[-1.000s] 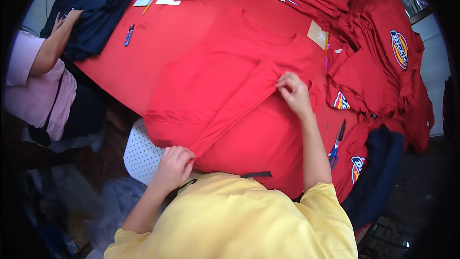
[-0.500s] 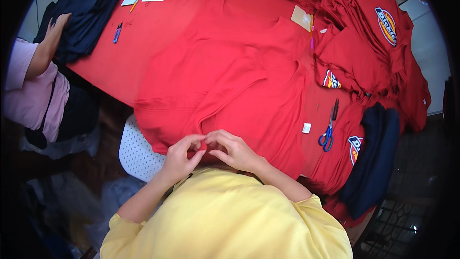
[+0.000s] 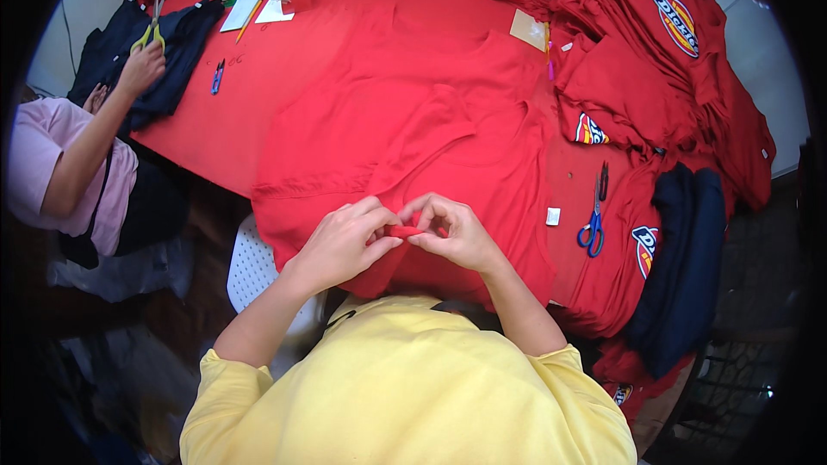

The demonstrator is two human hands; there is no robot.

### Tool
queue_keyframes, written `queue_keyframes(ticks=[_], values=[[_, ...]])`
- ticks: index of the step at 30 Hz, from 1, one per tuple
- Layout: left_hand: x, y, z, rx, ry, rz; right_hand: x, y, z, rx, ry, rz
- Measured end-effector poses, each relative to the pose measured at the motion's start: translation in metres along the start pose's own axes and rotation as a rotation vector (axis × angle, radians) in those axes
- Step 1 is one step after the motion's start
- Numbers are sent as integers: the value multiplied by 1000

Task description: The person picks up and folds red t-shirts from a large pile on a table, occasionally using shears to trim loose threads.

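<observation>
A red garment (image 3: pixel 345 146) lies spread over the table in front of me, its near part hanging over the edge toward my body. My left hand (image 3: pixel 349 237) pinches a folded edge of the red cloth between thumb and fingers. Close beside it, my right hand (image 3: pixel 452 228) grips the same rolled edge, which shows as a narrow red strip between the two thumbs. A small white label (image 3: pixel 552 217) lies to the right of the garment. Blue-handled scissors (image 3: pixel 592 228) rest beyond that label.
A co-worker's hand (image 3: pixel 143 67) holds up yellow-handled scissors (image 3: pixel 153 33) over dark garments (image 3: pixel 185 60). Thread snips (image 3: pixel 218 77) lie on the red table (image 3: pixel 258 60). Piled red shirts (image 3: pixel 637 77) and folded navy cloth (image 3: pixel 680 267) line the right. A white perforated chair (image 3: pixel 250 267) stands below the table edge.
Both my hands have moved right and slightly up with the pinched cloth edge. At the left, the co-worker's arm has risen, with scissors now showing in that hand.
</observation>
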State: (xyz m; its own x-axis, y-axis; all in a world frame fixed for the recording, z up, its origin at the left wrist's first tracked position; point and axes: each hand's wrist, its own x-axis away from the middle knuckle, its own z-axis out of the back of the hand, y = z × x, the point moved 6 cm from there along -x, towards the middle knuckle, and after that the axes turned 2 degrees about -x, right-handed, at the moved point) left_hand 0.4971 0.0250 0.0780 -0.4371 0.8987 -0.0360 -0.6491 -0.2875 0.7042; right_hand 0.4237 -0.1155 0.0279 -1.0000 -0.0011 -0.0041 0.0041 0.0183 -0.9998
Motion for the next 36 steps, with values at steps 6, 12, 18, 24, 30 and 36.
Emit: queue_keyframes(ticks=[6,12,18,24,30,36], values=[[-19,-24,-1,434,-219,170,-3,1,4,-178,30,-310],[-24,-36,-3,306,-168,245,3,15,22,205,229,-99],[-39,-32,11,361,29,169,19,-31,33,313,375,62],[-100,-11,43,-487,481,-127,172,-9,123,1088,849,-319],[-259,50,-130,-42,288,-378,240,47,129,1042,864,-603],[-331,25,-135,-10,124,-133,220,-9,103,571,1107,-18]])
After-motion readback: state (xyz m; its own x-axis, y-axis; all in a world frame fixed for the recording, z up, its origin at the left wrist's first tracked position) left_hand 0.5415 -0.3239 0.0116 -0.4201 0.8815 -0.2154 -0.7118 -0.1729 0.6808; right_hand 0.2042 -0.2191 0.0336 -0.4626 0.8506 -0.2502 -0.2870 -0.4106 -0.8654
